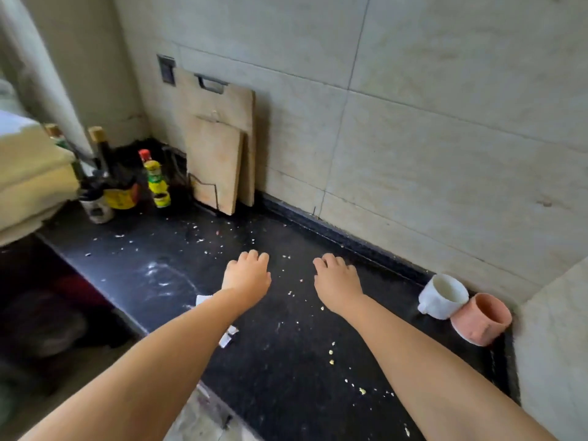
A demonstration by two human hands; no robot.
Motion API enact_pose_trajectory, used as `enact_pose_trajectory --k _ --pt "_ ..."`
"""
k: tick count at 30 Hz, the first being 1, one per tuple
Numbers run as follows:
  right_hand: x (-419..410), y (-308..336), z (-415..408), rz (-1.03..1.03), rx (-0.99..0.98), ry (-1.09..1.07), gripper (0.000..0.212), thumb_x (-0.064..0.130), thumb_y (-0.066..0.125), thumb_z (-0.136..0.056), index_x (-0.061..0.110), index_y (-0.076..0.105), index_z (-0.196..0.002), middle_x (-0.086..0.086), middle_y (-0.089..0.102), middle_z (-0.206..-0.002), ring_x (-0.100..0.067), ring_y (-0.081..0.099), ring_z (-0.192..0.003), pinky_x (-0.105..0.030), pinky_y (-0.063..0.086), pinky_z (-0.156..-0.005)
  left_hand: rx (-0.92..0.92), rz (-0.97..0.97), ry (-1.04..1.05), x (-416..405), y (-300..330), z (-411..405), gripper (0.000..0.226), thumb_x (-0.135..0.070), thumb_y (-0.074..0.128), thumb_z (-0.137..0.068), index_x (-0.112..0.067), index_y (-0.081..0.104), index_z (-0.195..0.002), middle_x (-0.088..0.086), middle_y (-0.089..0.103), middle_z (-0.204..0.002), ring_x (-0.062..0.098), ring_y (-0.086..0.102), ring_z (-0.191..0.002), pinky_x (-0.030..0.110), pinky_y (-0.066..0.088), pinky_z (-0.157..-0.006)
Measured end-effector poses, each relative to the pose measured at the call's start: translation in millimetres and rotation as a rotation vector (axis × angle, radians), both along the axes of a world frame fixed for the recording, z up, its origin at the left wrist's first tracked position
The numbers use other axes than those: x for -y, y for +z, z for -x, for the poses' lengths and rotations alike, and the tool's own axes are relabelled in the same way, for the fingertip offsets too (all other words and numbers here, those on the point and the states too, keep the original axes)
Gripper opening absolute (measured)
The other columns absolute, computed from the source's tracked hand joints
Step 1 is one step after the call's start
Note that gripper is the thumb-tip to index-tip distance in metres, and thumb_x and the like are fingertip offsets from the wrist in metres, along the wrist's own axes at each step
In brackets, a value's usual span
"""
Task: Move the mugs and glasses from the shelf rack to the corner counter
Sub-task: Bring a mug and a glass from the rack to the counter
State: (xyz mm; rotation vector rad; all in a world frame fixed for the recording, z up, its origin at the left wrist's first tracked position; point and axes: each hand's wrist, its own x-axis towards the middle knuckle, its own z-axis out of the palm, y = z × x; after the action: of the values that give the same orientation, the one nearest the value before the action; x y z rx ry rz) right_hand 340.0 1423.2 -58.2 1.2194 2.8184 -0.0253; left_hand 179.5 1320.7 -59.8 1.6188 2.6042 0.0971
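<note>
Black crumb-strewn counter [286, 361] — white mug [444, 296] and pink mug [482, 318] touching in its far right corner; left hand [246, 276] and right hand [337, 278] hover apart, empty, fingers loosely curled — cutting boards [219, 148] lean far left.

Glossy speckled black stone counter [286, 361]; matt wooden boards [216, 160]; seemingly glazed ceramic mugs [444, 296].

Black speckled stone counter [286, 361] under pale cream wall tiles [429, 122].
At the right stand a white ceramic mug [444, 296] and a salmon-pink ceramic mug [480, 318]; far left, tan wooden cutting boards [219, 148] and a yellow-labelled, red-capped bottle [156, 179].
</note>
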Motion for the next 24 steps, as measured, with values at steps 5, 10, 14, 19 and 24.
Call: enact_pose_trajectory --k 5,10,14,19,24 --pt "72.9 11.0 81.6 -0.026 0.004 0.225 0.044 0.018 0.041 -0.098 0.015 0.033 -0.141 -0.010 0.036 -0.145 -0.030 0.039 -0.129 -0.044 0.037 -0.104 -0.018 -0.030 0.206 108.4 6.6 50.5 0.033 -0.029 0.040 -0.096 -0.011 0.046 -0.123 0.008 0.051 -0.127 0.028 0.047 -0.121 0.040 0.041 -0.095" --pt "168.8 16.9 148.5 -0.063 0.029 0.389 0.043 0.018 0.045 -0.097 0.016 0.035 -0.138 -0.008 0.039 -0.142 -0.028 0.041 -0.126 -0.039 0.039 -0.097 -0.028 -0.065 0.375 232.6 9.5 80.4 0.032 -0.029 0.041 -0.095 -0.011 0.049 -0.121 0.008 0.053 -0.124 0.028 0.048 -0.120 0.039 0.041 -0.092" --pt "285.9 18.2 201.4 -0.046 0.000 0.509 0.036 0.021 0.041 -0.098 0.014 0.039 -0.133 -0.010 0.042 -0.138 -0.030 0.042 -0.126 -0.042 0.041 -0.097 -0.052 -0.051 0.507 371.2 12.4 103.1 0.034 -0.031 0.043 -0.094 -0.013 0.049 -0.123 0.008 0.052 -0.124 0.028 0.047 -0.121 0.039 0.041 -0.092" --pt "463.6 16.3 257.7 -0.029 -0.051 0.741 0.037 0.027 0.038 -0.099 0.015 0.040 -0.135 -0.009 0.045 -0.134 -0.030 0.046 -0.122 -0.041 0.043 -0.093 -0.114 -0.011 0.729 559.6 16.1 127.9 0.035 -0.032 0.042 -0.095 -0.012 0.049 -0.123 0.008 0.052 -0.125 0.029 0.048 -0.120 0.040 0.043 -0.090" --pt "627.5 23.1 305.5 0.000 -0.074 1.019 0.040 0.028 0.037 -0.100 0.014 0.040 -0.137 -0.010 0.044 -0.136 -0.030 0.045 -0.124 -0.043 0.041 -0.096 -0.096 -0.025 0.992 718.2 22.5 136.4 0.035 -0.034 0.042 -0.095 -0.014 0.048 -0.123 0.008 0.053 -0.123 0.027 0.050 -0.117 0.040 0.044 -0.088"
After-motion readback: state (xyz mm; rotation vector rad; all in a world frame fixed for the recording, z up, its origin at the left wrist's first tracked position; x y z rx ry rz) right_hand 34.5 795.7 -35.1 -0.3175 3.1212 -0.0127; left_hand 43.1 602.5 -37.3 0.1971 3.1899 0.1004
